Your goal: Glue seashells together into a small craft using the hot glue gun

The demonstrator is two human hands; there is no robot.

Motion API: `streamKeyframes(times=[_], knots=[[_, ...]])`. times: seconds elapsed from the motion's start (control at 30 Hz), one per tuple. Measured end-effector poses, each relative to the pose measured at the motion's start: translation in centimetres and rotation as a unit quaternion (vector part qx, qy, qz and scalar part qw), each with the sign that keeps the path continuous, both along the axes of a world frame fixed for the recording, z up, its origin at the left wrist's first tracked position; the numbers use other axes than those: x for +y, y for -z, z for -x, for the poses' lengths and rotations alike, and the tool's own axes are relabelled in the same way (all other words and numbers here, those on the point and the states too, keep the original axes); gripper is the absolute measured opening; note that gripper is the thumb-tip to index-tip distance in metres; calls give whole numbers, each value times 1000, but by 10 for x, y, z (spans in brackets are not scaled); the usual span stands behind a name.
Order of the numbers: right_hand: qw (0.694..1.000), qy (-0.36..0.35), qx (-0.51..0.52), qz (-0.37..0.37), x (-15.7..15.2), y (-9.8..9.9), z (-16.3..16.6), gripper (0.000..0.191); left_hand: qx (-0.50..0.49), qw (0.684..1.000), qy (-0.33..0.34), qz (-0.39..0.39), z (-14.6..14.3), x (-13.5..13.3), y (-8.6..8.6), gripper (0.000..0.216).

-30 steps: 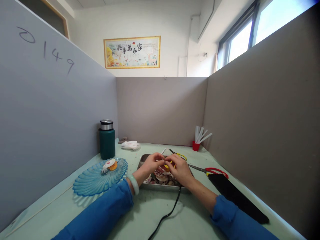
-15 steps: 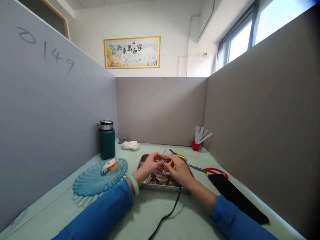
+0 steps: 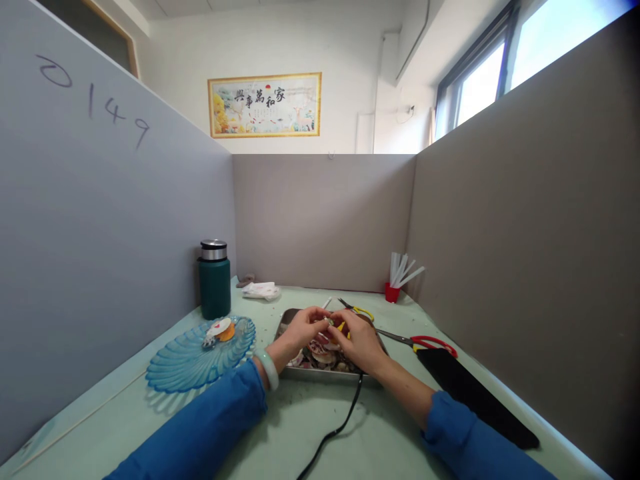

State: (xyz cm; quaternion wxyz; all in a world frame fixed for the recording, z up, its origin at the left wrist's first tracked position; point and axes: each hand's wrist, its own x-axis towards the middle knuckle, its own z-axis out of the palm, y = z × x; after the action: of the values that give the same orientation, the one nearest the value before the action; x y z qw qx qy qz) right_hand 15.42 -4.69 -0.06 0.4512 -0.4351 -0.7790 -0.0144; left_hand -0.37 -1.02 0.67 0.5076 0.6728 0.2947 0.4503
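My left hand [image 3: 301, 328] and my right hand [image 3: 358, 340] meet above a metal tray [image 3: 320, 375] filled with several reddish and white shells [image 3: 323, 353]. Both hands have their fingers curled and pinched around a small item between them, too small to name. A yellow-handled tool [image 3: 341, 327] shows partly under my right hand's fingers. A black cable [image 3: 336, 427] runs from beneath my right hand toward me across the table.
A blue glass shell-shaped plate [image 3: 200, 353] with small pieces lies left of the tray. A dark green flask [image 3: 214, 280] stands at the back left. Red-handled scissors [image 3: 423, 342], a black case [image 3: 470, 393], a red cup of white sticks [image 3: 395, 283] and a white cloth [image 3: 260, 290] are nearby.
Both hands have shifted slightly, with the fingers working closer together over the tray. Everything else is unmoved.
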Motion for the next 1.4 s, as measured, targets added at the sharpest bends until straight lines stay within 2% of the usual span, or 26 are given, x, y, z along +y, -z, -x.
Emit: streamKeyframes(times=[0.27,0.73,1.4], knots=[[1000,-6,0,-12,-1,0,0,15,-3,1000,-9,-22,0,4,4,32],[1000,-13,-17,-8,1,2,0,15,18,999,-20,-20,0,0,-1,22],[1000,-5,16,-12,-1,-2,1,18,9,999,-29,-31,-1,-1,-1,31]])
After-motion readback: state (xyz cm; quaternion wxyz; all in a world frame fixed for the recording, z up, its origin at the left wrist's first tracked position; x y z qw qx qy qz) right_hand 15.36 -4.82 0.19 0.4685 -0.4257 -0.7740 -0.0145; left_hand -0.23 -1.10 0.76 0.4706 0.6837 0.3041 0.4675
